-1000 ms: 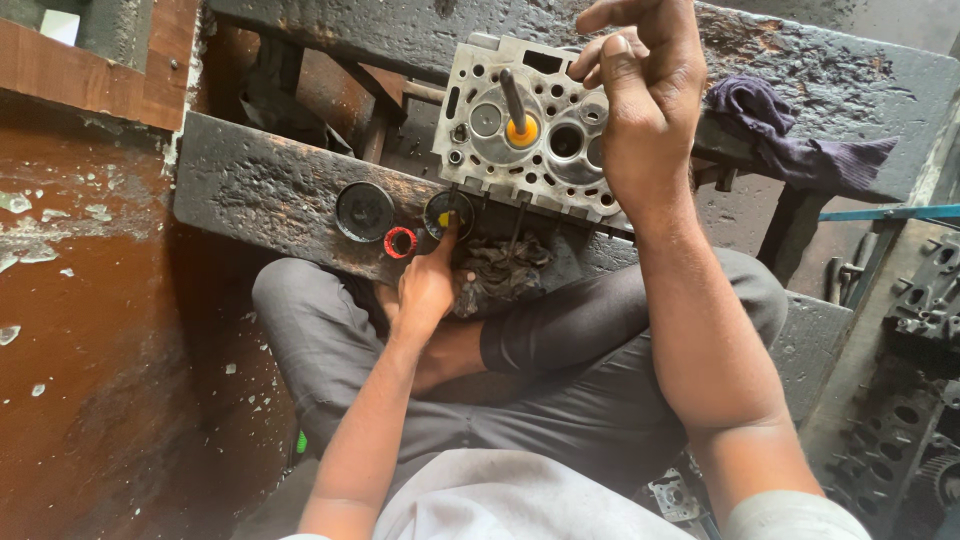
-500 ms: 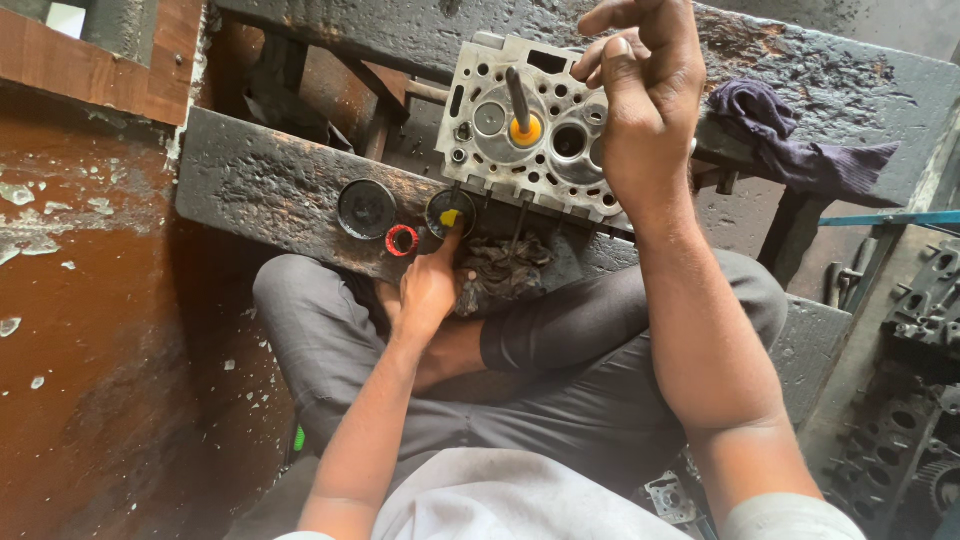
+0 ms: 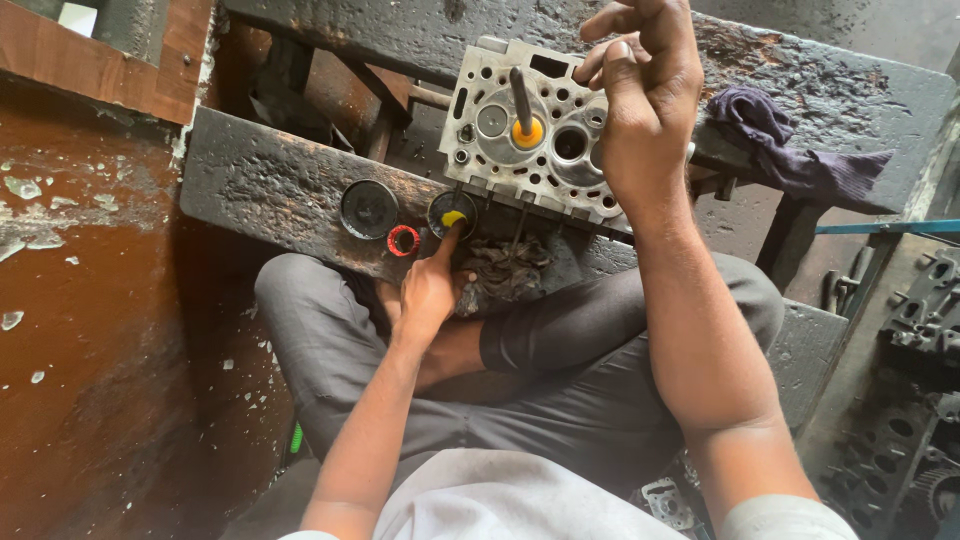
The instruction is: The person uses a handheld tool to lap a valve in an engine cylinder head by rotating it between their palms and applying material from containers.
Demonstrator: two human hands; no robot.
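Observation:
A grey metal cylinder head [image 3: 520, 130] with round ports leans on the dark metal bench [image 3: 270, 185]. A dark tool with a yellow cup [image 3: 524, 118] stands in one port. My right hand [image 3: 645, 110] rests on the head's right side, fingers curled over its top edge. My left hand [image 3: 432, 290] reaches up from my lap, its index fingertip dipping into a small round tin of yellow paste [image 3: 452, 214]. Next to it lie a small red ring cap [image 3: 403, 240] and a dark round lid [image 3: 369, 208].
A purple rag [image 3: 790, 155] lies on the bench at the right. A dirty cloth [image 3: 505, 275] sits below the head by my knee. Another engine part [image 3: 925, 300] stands at the right edge. A rusty brown floor [image 3: 90, 330] spreads on the left.
My left index finger has stayed at the yellow paste tin, shifting only slightly. My right hand keeps its hold on the cylinder head.

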